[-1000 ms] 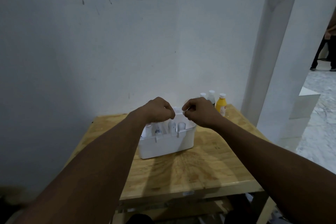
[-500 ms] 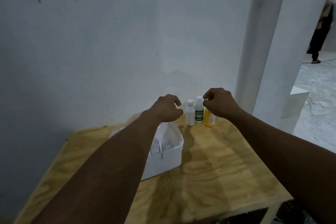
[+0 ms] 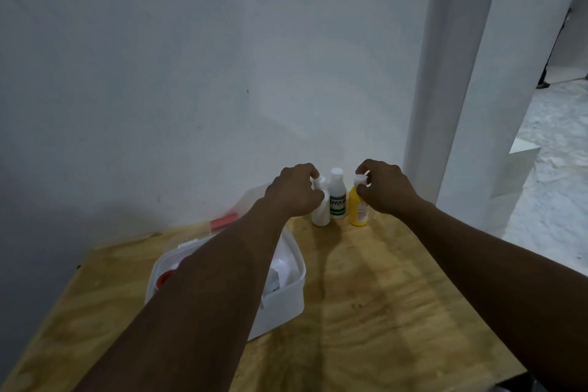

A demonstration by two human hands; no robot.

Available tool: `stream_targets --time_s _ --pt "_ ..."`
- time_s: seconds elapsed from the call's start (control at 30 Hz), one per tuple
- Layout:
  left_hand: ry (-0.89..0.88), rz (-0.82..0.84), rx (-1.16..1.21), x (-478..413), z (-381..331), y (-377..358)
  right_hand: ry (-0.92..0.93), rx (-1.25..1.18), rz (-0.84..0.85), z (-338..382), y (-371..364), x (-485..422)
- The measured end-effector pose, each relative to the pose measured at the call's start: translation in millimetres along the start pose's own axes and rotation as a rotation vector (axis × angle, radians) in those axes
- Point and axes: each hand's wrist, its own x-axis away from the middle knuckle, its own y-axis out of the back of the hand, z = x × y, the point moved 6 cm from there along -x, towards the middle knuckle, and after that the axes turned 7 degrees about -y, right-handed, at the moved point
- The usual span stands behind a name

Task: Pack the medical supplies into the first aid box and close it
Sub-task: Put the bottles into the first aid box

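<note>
At the back edge of the table (image 3: 366,296), close to the wall (image 3: 191,73), three small bottles stand upright in a tight row. Left hand (image 3: 294,192): fingers curled round the neck of the white bottle (image 3: 321,215). Right hand (image 3: 386,188): fingers pinch the white cap of the yellow bottle (image 3: 358,213). The green-labelled bottle (image 3: 338,200) stands between them, untouched. Long axes are vertical and both grips sit at the top. The first aid box (image 3: 283,305) sits nearer the person and to the left, under the left forearm, with its lid open and some items inside; the left hand is closer to it. The bottles are smooth, round plastic, probably light. The box is glossy white plastic, the table bare plywood. Likely next: lift, carry back-left, set in.
</note>
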Motion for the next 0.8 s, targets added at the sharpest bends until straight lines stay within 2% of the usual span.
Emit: stream_targets --time_s 0.17,0.3,0.57,0.8 --pt "0.008 -0.037 -0.032 -6.3 -1.0 -3.3 0.020 -0.022 -0.013 0.6 -0.2 5.2" --pt "-0.003 -0.005 -0.079 -11.1 -7.3 -10.0 0.049 -0.023 -0.005 0.9 2.3 10.5" --pt "-0.020 -0.135 -0.153 -3.0 -8.5 6.3 0.077 -0.034 -0.028 5.1 13.4 22.4" --pt "-0.036 -0.309 -0.104 26.5 -12.5 70.1 0.159 -0.127 -0.153 52.3 46.2 38.0"
